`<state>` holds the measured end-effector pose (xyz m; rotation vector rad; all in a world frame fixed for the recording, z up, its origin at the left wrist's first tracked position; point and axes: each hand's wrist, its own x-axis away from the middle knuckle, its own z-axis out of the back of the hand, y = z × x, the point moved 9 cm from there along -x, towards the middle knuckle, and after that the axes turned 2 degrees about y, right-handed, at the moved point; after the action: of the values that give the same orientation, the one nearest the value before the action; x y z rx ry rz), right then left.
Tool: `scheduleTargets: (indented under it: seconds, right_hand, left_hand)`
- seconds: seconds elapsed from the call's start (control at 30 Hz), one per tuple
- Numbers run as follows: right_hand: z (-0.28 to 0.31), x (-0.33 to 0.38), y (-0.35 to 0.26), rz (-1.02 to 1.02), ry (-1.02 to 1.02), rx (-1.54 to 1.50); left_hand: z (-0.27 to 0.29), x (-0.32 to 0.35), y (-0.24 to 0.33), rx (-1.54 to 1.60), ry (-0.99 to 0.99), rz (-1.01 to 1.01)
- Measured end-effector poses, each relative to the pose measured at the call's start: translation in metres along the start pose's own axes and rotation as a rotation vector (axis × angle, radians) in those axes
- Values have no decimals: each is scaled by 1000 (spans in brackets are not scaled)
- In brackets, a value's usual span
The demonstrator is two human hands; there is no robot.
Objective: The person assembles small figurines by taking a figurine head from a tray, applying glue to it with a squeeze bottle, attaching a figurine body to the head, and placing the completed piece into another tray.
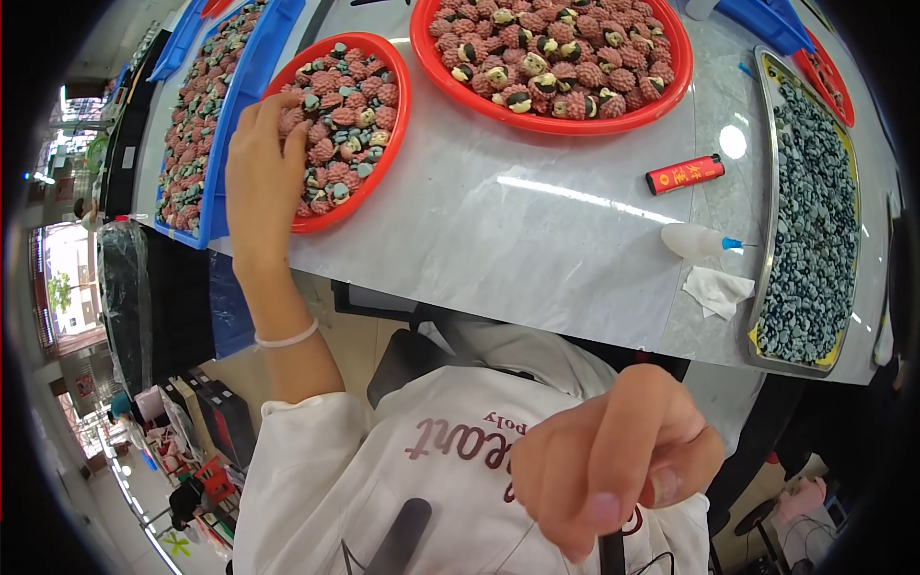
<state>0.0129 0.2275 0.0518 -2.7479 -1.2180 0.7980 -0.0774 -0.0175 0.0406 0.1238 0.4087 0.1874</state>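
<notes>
Left fingers [253, 119] parted among pink pieces [343, 117] in red basin [402, 101]; right fingers [628, 422] curled closed

Bright, cool-white light fills the room, leaving only faint shadows. A long streak and a round hot spot of glare shine on the glossy grey tabletop [460, 230]. At left, the windows [65, 261] wash out nearly white. Fisheye distortion bows the metal tray [784, 363], corners fall black, and the pink ridged cookies [372, 86] look sharp.
</notes>
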Motion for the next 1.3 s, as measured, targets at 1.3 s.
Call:
scheduleTargets:
  seconds: [1.3]
  right_hand:
    - [68,52,-109,117,1028,1930]
  left_hand:
    - [-52,60,168,1637,-610,-71]
